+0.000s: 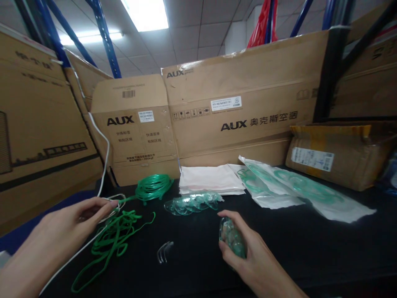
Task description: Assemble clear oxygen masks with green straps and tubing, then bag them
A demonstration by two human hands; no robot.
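My right hand (248, 252) is closed around a clear green-tinted plastic mask (232, 239), held just above the black table (310, 248). My left hand (66, 229) pinches the end of a loose green elastic strap (113, 238) that trails over the table towards me. Beyond it lies a coil of green tubing (153, 187). A row of several more clear masks (192, 203) lies in the middle, past both hands. A small clear curved plastic piece (164, 251) rests between my hands.
A stack of white sheets or bags (211, 180) and sealed packets holding green tubing (291, 186) lie further back. Cardboard boxes marked AUX (235, 111) wall off the rear and left. A taped carton (338, 155) sits at right. A white cable (105, 153) hangs at left.
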